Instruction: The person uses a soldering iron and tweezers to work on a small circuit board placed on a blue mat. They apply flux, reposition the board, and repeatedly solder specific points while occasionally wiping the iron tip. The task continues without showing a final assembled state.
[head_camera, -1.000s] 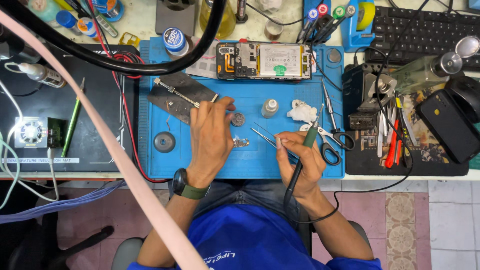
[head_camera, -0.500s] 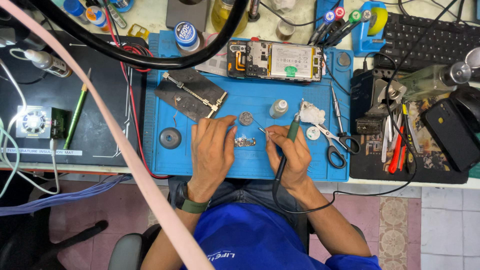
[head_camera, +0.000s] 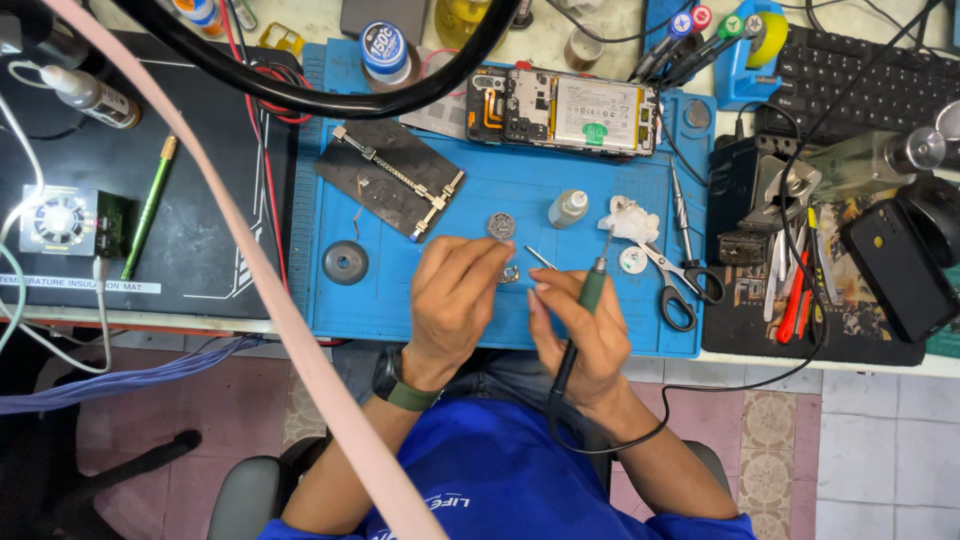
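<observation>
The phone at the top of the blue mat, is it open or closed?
Open. The phone lies with its back cover off, its battery and circuit boards showing.

A corded soldering iron with a green grip and black cable is tilted over the blue mat, its tip toward the white wad. A small metal part lies on the mat just left of it, beside thin tweezers.
</observation>
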